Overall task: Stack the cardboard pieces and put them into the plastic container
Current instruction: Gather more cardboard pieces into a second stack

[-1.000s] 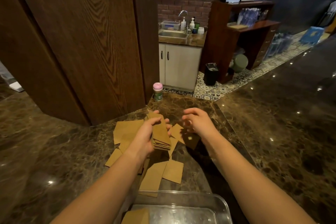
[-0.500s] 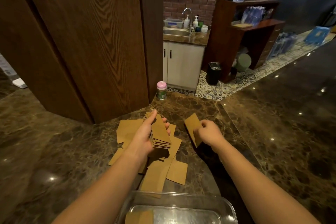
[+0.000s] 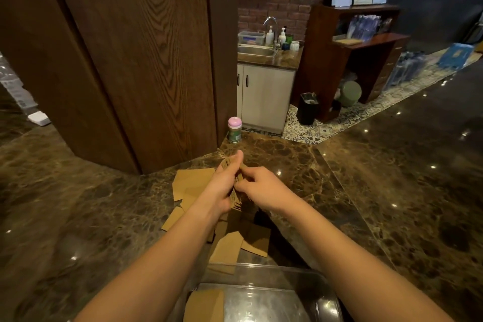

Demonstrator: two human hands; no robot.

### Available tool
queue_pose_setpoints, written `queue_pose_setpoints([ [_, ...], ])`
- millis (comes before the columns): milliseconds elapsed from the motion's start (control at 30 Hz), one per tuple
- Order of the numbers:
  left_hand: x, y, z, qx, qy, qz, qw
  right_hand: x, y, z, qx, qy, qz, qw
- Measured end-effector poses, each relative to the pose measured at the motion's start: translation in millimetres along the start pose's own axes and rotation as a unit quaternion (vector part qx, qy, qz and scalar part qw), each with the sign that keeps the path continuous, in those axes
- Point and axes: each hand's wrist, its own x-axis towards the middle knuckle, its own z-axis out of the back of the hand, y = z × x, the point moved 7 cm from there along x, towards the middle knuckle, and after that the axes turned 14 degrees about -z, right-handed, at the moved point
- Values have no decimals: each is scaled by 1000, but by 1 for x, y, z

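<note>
I see my left hand [image 3: 220,187] gripping a stack of brown cardboard pieces [image 3: 236,189] on edge, corrugated rims showing, thumb up along it. My right hand [image 3: 264,187] curls its fingers against the stack's other face. Loose flat squares [image 3: 192,181] lie mid-worktop; the clear plastic container [image 3: 324,293] at the near edge holds one piece [image 3: 205,306]

Warm, dim indoor light. Small ceiling-light reflections dot the polished marble desk [image 3: 392,191], and glare streaks the plastic container [image 3: 324,303]. The hands [image 3: 243,185] cast dark shadows beneath. Wide-angle distortion bends the edges; corners look soft, slightly blurred.
</note>
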Motion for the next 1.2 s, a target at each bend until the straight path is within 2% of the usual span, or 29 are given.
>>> queue_pose_setpoints([
  [33,-2,-1,2,-6,8,11,1000,-1,1,-3,8,23,0,1000],
  [100,-3,-4,8,-48,13,34,998,0,0,1,95,56,-20,994],
  [167,0,-11,24,-69,-8,29,997,5,-10,13,199,24,-57,978],
  [200,2,-16,35,-70,-26,24,997,9,-18,17,185,-4,-72,980],
  [267,8,-23,56,-73,-66,13,995,14,-31,9,-14,-19,-85,996],
  [333,12,-29,74,-76,-104,8,992,16,-44,-22,-196,46,-71,977],
  [400,14,-31,85,-79,-105,13,991,16,-56,-47,-278,62,-75,956],
  [500,10,-30,90,-94,-77,33,992,22,-66,-57,-320,7,-96,942],
  [567,8,-29,91,-98,-69,43,992,25,-67,-53,-259,19,-117,959],
  [700,4,-27,93,-77,-70,50,993,23,-64,-24,-119,92,-166,975],
  [800,0,-26,87,-51,-41,42,997,15,-60,5,71,114,-199,971],
  [867,-4,-26,78,-33,-10,36,999,10,-54,21,145,101,-199,964],
  [933,-9,-26,69,-13,5,25,1000,6,-45,27,189,79,-189,960],
  [1067,-21,-22,47,38,36,-23,998,4,-21,19,179,16,-162,970],
  [1200,-40,-16,26,54,104,-21,993,10,4,-7,249,13,-136,959],
])
